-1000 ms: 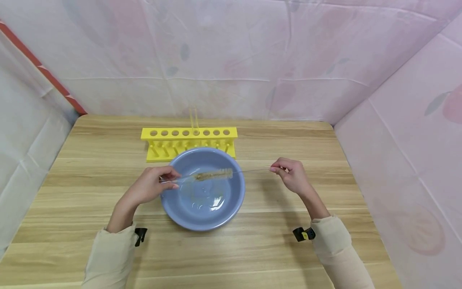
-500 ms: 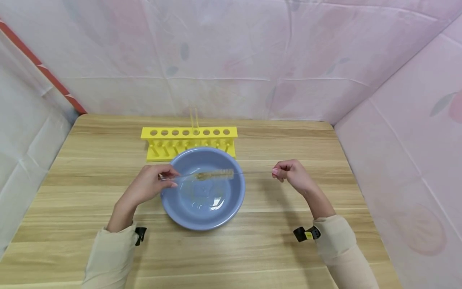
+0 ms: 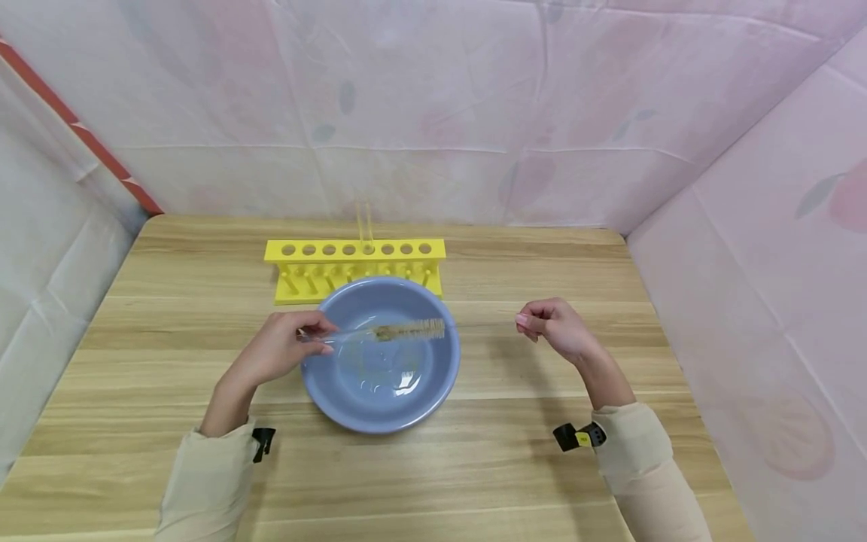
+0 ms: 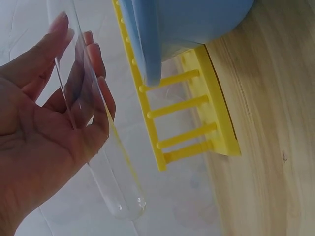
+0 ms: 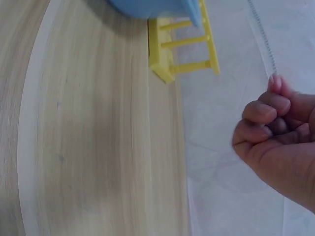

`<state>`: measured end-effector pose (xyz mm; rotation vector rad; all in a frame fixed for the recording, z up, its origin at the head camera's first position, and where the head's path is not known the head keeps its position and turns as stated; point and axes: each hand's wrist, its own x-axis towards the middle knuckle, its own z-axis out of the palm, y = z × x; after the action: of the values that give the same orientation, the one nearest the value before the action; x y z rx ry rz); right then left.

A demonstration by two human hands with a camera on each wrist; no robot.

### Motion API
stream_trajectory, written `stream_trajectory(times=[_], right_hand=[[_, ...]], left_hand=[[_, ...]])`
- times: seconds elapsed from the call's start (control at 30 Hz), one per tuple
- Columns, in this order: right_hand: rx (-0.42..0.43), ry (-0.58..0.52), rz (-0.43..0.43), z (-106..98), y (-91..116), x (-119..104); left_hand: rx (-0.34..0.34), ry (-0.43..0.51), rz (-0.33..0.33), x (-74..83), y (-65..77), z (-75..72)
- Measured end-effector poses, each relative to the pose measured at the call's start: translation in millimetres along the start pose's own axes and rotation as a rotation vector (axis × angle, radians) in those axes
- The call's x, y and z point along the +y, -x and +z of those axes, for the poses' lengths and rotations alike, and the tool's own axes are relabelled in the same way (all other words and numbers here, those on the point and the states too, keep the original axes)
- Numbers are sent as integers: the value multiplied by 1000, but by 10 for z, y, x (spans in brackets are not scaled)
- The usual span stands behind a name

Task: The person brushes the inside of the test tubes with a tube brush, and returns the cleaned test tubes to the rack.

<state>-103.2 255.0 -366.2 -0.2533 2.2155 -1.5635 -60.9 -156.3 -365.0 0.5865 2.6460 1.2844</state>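
My left hand (image 3: 278,348) grips a clear glass test tube (image 4: 120,191) lying nearly level over the left side of the blue basin (image 3: 379,423). In the left wrist view, its rounded closed end sticks out below the curled fingers. A test tube brush (image 3: 420,329) with tan bristles lines up with the tube, its left end at the tube's mouth above the basin. To the right of the basin, my right hand (image 3: 555,329) pinches the end of the brush's thin twisted wire handle (image 5: 265,42) between thumb and forefinger, the other fingers curled.
Behind the basin stands a yellow test tube rack (image 3: 274,250) with a row of holes and pegs, partly hidden by the basin. Another clear test tube (image 3: 364,224) rises from it. A little water shows in the basin. Patterned cloth (image 3: 433,113) walls border the wooden table (image 3: 542,263).
My right hand has moved slightly to the right, drawing the brush a short way rightward with it. My left hand and the test tube have stayed nearly still.
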Motion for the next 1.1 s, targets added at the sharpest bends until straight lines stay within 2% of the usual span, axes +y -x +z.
stream_trajectory(times=[0.13,0.23,0.33,0.43,0.53,0.7,0.77,0.83,1.1], right_hand=[[98,170,-156,27,42,-59],[163,208,-231,71,83,-149],[194,219,-262,88,99,-169],[175,197,-232,64,77,-82],[116,144,-155,35,59,-5],[43,-81,-59,5,68,27],[31,-189,-51,-7,76,28],[21,-251,-51,-14,82,24],[24,-247,-47,10,77,37]], left_hand=[[-7,26,-2,-44,23,-23],[-3,24,-3,-58,33,-41],[4,10,-5,-54,33,-52],[15,-5,-15,-43,34,-57],[28,-23,-32,-30,40,-60],[62,-50,-49,-19,49,-60],[71,-53,-53,-22,58,-60],[78,-55,-52,-28,67,-59],[74,-51,-36,-40,56,-38]])
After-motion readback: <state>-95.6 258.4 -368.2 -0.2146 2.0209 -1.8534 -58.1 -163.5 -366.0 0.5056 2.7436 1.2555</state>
